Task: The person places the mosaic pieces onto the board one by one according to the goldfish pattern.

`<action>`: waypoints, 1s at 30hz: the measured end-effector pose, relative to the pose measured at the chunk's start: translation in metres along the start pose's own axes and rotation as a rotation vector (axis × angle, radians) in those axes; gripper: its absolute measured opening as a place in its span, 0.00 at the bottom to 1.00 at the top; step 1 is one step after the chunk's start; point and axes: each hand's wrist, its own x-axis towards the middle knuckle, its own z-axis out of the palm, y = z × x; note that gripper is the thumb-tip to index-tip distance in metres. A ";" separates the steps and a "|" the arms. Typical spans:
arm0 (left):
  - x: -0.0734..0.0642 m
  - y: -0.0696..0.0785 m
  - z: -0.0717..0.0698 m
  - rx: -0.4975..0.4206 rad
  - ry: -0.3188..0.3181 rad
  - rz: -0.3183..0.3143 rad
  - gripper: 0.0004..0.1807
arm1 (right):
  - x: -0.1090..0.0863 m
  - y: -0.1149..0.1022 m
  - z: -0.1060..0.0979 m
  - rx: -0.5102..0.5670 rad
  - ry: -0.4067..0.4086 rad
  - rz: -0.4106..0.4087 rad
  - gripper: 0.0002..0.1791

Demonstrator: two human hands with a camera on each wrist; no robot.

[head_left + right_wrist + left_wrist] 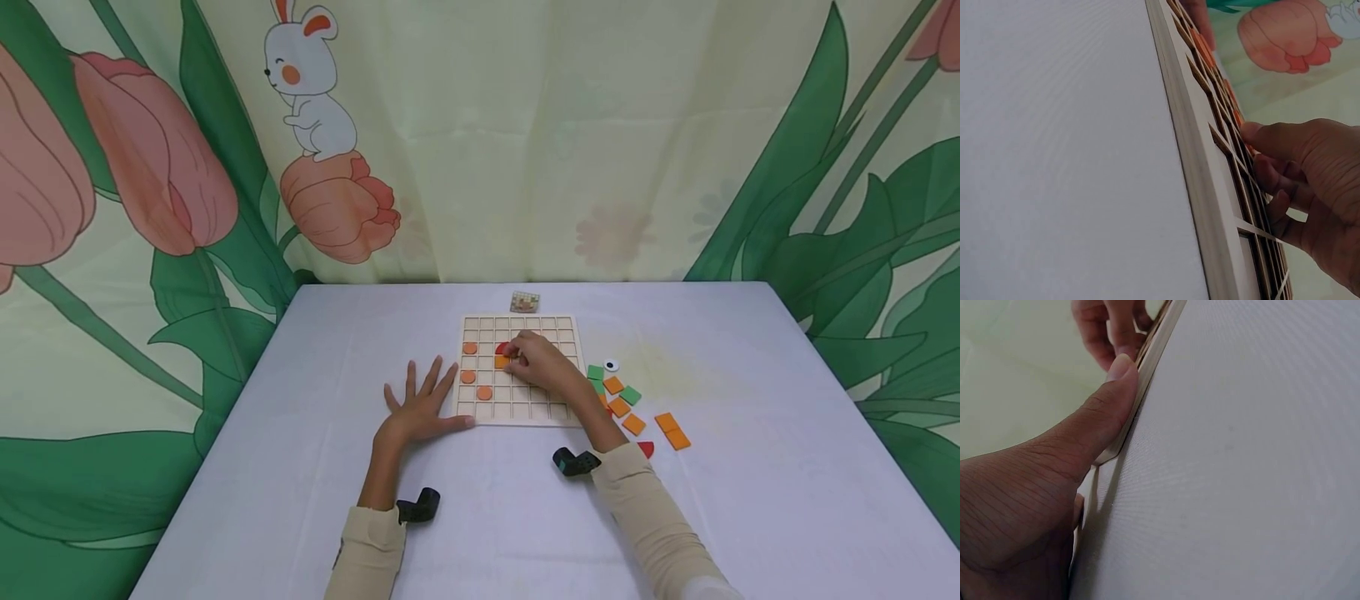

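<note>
A pale wooden grid board [525, 421] lies on the table. My left hand [420, 412] is spread flat at its lower left corner, and in the left wrist view the thumb [1100, 409] lies along the board's edge. Over the middle of the board, my right hand [543, 364] bends its fingers and pinches at an orange square tile [500, 362]. Right above that tile is a red piece [502, 348], partly covered by the fingers. Several orange discs [484, 392] sit in cells on the left side. In the right wrist view the thumb tip [1252, 132] meets orange at the grid.
Right of the board lie loose orange squares [633, 425], green squares [630, 396], a white eye-like disc [611, 365] and a red piece [646, 449] partly behind the sleeve. A small patterned block [524, 302] stands behind the board. A printed curtain [525, 167] hangs at the table's back.
</note>
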 end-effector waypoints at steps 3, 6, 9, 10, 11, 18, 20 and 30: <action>0.001 0.000 0.000 0.000 0.006 -0.001 0.56 | -0.001 0.000 -0.002 -0.005 0.006 -0.019 0.12; 0.001 0.000 0.000 -0.001 0.010 -0.003 0.56 | -0.004 0.001 -0.005 -0.001 0.011 -0.022 0.13; 0.000 0.001 0.001 -0.007 0.009 -0.004 0.56 | -0.008 0.004 -0.007 0.016 0.019 -0.003 0.14; 0.000 0.001 0.001 -0.008 0.010 -0.005 0.56 | -0.010 0.005 -0.008 0.020 0.022 0.002 0.13; -0.001 0.001 0.001 -0.009 0.008 -0.007 0.56 | -0.011 0.006 -0.010 0.025 0.027 0.006 0.13; -0.002 0.002 0.000 -0.017 0.019 -0.020 0.57 | -0.025 0.012 -0.028 0.045 0.054 0.017 0.12; -0.001 0.002 0.000 -0.020 0.021 -0.015 0.57 | -0.031 0.014 -0.034 0.054 0.048 0.050 0.13; -0.002 0.003 0.001 -0.022 0.015 -0.011 0.57 | -0.059 0.040 -0.063 0.074 0.030 0.132 0.14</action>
